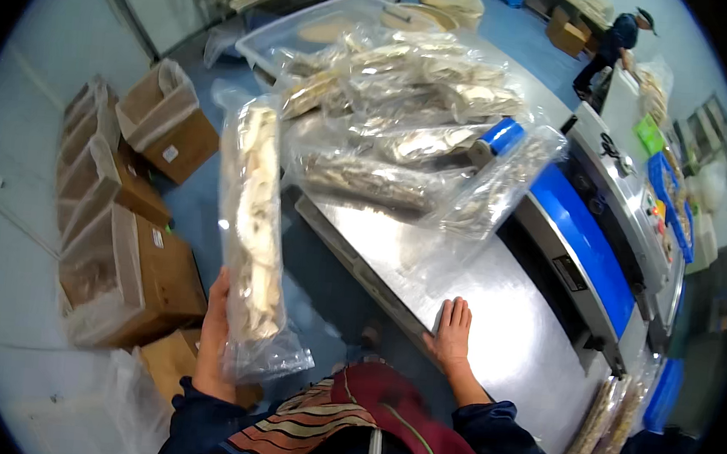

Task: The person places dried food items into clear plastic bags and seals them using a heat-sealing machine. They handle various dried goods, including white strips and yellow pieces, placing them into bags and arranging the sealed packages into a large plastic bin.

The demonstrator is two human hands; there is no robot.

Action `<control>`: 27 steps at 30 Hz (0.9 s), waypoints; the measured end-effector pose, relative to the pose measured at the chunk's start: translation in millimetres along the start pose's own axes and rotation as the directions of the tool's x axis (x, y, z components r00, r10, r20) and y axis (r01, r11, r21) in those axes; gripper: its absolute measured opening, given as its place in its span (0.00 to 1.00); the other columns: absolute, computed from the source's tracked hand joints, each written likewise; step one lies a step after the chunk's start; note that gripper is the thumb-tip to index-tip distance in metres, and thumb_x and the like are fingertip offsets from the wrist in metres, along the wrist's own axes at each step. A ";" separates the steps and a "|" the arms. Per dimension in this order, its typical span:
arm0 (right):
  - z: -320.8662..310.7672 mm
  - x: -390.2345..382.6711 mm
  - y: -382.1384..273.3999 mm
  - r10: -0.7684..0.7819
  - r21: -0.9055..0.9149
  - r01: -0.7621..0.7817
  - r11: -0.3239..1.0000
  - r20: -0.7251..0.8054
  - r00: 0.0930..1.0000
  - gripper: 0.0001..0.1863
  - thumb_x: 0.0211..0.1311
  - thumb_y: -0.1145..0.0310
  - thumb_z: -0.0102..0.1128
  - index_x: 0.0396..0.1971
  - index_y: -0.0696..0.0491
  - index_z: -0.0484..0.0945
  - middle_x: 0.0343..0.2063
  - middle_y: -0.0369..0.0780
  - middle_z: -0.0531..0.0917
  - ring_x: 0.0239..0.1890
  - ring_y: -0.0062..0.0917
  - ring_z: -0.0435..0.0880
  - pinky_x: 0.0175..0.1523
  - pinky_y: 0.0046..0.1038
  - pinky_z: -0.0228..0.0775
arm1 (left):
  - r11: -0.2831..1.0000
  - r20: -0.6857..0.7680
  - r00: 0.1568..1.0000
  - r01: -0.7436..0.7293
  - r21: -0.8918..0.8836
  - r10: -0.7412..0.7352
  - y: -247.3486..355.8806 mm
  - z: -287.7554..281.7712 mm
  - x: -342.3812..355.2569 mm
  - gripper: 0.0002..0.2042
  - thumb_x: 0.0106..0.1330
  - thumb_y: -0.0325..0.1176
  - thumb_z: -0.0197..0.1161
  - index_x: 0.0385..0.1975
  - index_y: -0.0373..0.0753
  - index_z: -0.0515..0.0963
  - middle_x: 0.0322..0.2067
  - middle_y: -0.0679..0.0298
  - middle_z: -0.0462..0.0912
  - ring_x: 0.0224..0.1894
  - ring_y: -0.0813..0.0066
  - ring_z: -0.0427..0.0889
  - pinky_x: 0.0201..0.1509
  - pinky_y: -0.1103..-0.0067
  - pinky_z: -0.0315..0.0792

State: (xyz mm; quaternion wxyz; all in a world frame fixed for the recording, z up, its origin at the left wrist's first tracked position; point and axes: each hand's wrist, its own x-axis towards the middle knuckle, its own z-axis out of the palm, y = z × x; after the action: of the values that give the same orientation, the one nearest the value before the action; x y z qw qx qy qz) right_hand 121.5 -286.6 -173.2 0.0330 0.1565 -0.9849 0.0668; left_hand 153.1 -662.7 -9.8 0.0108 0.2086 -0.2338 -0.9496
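Observation:
My left hand (216, 326) grips a long clear plastic bag (257, 227) packed with pale, cream-coloured pieces. The bag stands lengthwise in front of me, off the left side of the steel table (514, 324), its loose clear end near my wrist. My right hand (452, 332) lies flat on the bare steel near the table's edge, fingers stretched out and holding nothing. Beyond it, similar filled bags (384, 177) are heaped on the far part of the table. One bag of greyish pieces (504, 182) lies slanted toward the machine with the blue panel (588, 245).
Plastic-lined cardboard boxes (168, 271) stand on the floor to the left. A clear tub (263, 44) is behind the heap. Scissors (611, 147) lie on the machine at right; filled bags (598, 420) sit at lower right. Another person (619, 42) stands at the far right.

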 end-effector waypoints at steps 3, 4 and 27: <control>-4.6 5.2 7.7 0.020 0.158 -0.014 0.987 -0.040 0.999 0.45 0.32 0.55 0.68 0.52 0.62 0.60 0.53 0.57 0.61 0.57 0.51 0.57 0.60 0.45 0.49 | 0.830 0.198 0.967 0.024 0.557 -0.160 30.1 12.6 88.0 0.23 0.57 0.40 0.57 0.50 0.34 0.67 0.40 0.58 0.77 0.37 0.69 0.79 0.39 0.76 0.74; -1.1 2.1 8.6 0.053 0.210 -0.032 0.977 -0.099 0.994 0.43 0.32 0.53 0.67 0.50 0.61 0.63 0.51 0.54 0.64 0.56 0.49 0.60 0.59 0.44 0.51 | 0.756 0.192 0.975 -0.042 0.653 -0.111 29.9 31.1 106.5 0.23 0.56 0.39 0.58 0.49 0.32 0.68 0.40 0.58 0.77 0.37 0.72 0.78 0.40 0.77 0.74; -77.2 213.9 -70.3 0.736 0.929 -0.371 -0.005 0.255 0.627 0.46 0.29 0.71 0.69 0.56 0.60 0.57 0.44 0.45 0.73 0.46 0.33 0.74 0.50 0.30 0.67 | -0.503 0.524 0.832 -0.536 0.678 -0.182 -34.2 164.6 386.5 0.37 0.45 0.52 0.63 0.54 0.39 0.62 0.41 0.50 0.76 0.43 0.53 0.76 0.47 0.65 0.69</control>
State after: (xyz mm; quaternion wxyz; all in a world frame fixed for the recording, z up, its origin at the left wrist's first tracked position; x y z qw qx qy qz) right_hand -56.1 -406.9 -69.9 0.0585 -0.2798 -0.6961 0.6586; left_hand -263.1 -605.5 -44.0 -0.0342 -0.1446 -0.9505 -0.2728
